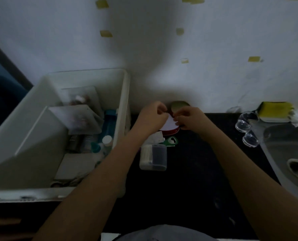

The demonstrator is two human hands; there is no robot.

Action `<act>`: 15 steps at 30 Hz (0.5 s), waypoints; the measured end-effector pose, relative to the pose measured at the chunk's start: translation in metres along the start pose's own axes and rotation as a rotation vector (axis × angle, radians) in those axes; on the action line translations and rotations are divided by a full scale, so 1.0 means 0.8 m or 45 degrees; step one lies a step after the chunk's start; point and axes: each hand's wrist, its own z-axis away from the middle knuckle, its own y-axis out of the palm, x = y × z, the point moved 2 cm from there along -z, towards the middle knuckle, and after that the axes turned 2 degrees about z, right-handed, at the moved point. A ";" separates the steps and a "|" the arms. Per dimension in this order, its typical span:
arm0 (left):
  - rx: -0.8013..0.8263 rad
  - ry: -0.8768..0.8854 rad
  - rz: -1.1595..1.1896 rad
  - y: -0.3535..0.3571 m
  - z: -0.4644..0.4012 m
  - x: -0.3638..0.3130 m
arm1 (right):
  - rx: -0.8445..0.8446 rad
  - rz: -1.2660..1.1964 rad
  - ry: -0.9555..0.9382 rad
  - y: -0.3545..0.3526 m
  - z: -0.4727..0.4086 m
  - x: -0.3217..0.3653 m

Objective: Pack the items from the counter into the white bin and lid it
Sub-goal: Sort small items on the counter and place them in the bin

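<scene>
Packing is partway done, we judge. Our white plastic bin (124,101) sits at the left of the dark bench (197,162), open, no lid in view. It already holds a blue-capped bottle (109,122), some clear packets and flat grey boxes, all too blurry to name.

Both hands are at the back of the bench, just right of the bin. Our left hand (151,117) and right hand (190,119) pinch a round white-topped, red-rimmed item (171,125) between them, fingers (162,108) curled narrow on its edge. We cannot tell if it is lifted or resting.

Left on the bench: a clear rectangular box of cotton swabs (153,157), a green bottle opener (171,140) and a small white card (157,137). A dull green round lid-like thing (178,105) sits behind the hands.

Clear glass cups (244,122) and a yellow sponge (275,110) stand near the sink (284,150); we are unsure these count.

Remaining: the held item, bench items, then lidding.
</scene>
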 end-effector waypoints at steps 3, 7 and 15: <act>0.062 -0.135 -0.064 0.032 0.001 0.023 | 0.068 0.034 0.108 0.004 -0.005 -0.038; 0.137 -0.298 -0.222 0.060 0.005 0.075 | 0.193 0.045 0.244 0.022 -0.005 -0.091; 0.507 -0.524 -0.920 0.100 0.043 0.177 | 0.479 0.233 -0.022 0.081 0.007 -0.143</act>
